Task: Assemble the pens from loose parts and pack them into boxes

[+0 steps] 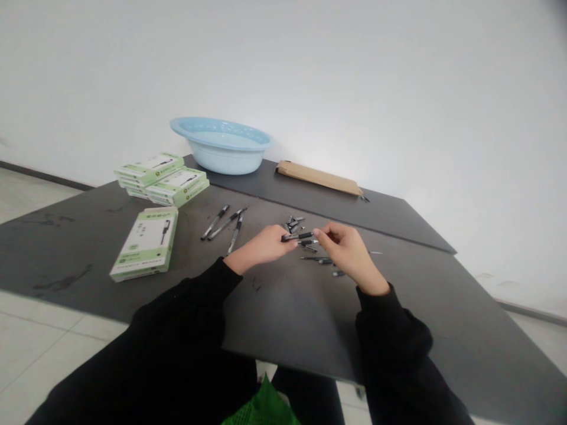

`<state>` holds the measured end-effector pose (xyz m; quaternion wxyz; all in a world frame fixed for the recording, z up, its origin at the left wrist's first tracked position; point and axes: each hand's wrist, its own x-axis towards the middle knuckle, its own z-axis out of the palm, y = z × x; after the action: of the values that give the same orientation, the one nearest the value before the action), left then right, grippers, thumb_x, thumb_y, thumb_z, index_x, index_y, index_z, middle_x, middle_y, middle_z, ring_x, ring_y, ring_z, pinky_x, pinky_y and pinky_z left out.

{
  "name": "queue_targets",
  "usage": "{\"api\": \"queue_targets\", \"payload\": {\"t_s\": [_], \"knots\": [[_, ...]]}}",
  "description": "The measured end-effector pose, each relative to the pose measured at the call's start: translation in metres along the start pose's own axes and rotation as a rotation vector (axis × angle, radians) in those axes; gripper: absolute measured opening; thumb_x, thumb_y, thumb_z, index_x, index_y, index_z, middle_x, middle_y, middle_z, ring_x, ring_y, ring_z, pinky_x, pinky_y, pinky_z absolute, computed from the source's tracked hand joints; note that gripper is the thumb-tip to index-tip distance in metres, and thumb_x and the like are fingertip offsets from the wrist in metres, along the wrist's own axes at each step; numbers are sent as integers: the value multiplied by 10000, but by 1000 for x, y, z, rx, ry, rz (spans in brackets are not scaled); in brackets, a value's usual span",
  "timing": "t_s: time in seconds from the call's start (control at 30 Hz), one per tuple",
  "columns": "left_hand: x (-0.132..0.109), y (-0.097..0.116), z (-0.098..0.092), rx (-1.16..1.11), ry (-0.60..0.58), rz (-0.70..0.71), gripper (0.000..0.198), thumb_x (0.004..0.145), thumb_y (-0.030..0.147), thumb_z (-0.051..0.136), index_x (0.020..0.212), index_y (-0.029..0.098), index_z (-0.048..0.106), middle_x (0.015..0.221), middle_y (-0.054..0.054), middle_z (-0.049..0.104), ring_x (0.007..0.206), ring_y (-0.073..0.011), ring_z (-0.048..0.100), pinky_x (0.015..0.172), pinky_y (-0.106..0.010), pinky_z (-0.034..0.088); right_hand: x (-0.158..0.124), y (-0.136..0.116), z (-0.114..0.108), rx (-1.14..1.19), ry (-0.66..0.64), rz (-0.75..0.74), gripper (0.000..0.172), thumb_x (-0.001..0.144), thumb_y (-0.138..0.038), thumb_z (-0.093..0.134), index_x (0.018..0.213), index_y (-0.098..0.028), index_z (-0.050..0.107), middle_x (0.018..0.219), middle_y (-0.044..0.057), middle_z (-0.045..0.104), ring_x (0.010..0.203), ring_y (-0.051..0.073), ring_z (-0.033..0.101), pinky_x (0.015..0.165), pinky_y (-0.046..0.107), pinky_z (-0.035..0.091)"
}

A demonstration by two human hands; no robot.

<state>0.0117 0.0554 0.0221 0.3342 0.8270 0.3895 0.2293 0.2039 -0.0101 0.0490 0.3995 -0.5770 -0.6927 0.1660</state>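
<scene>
My left hand (271, 243) is closed around the barrel of a black-and-clear gel pen (301, 236), which points right. At the pen's right end, the thumb and forefinger of my right hand (348, 249) are pinched together; the exact contact is small. A second pen or pen part (306, 242) shows just below the held pen, and I cannot tell whether it is held too. Behind my hands lies a small heap of black pen caps (294, 223). Several pen parts (325, 261) lie on the table beneath my right hand, partly hidden by it.
Three pens (225, 224) lie left of my left hand. A green-and-white pen box (144, 243) rests farther left, before stacked similar boxes (177, 184). Behind stand a light blue basin (228, 156) and a long brown paper packet (319, 177). The dark table (287, 313) meets a white wall.
</scene>
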Motion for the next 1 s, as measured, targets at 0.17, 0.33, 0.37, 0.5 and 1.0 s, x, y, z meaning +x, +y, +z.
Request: {"api": "queue_targets", "payload": {"t_s": [0.17, 0.33, 0.37, 0.5, 1.0], "knots": [[-1, 2, -1, -12, -1, 10, 375, 792, 417, 534, 515, 181, 443, 489, 36, 401, 517, -117, 381, 525, -258, 222, -1, -3, -3, 88, -31, -19, 263, 824, -379, 623, 997, -180, 624, 704, 6, 622, 563, 127, 511, 529, 247, 375], [1, -2, 0, 48, 32, 25, 376, 813, 406, 535, 523, 168, 506, 483, 26, 429, 499, -120, 402, 518, -257, 219, 1, 1, 2, 102, 25, 17, 197, 817, -364, 624, 809, -170, 652, 686, 30, 645, 594, 144, 530, 553, 258, 384], [1, -4, 1, 74, 49, 28, 375, 821, 408, 529, 535, 166, 523, 490, 21, 447, 502, -123, 411, 520, -258, 221, 1, 2, 5, 107, 49, 27, 200, 812, -366, 627, 793, -169, 648, 695, 35, 653, 604, 148, 536, 559, 260, 389], [2, -9, 5, 180, 122, 50, 344, 848, 404, 506, 623, 163, 606, 601, -28, 588, 570, -147, 491, 552, -258, 251, 1, 0, 17, 129, 125, 79, 238, 795, -396, 632, 740, -165, 628, 657, 36, 641, 574, 146, 530, 547, 263, 388], [8, -19, -22, 434, 313, -211, 356, 900, 359, 434, 849, 168, 730, 872, -138, 734, 791, -231, 649, 647, -270, 382, 7, 12, 53, -182, -60, -18, 205, 852, -241, 537, 932, -145, 699, 890, 103, 715, 800, 209, 644, 752, 305, 470]]}}
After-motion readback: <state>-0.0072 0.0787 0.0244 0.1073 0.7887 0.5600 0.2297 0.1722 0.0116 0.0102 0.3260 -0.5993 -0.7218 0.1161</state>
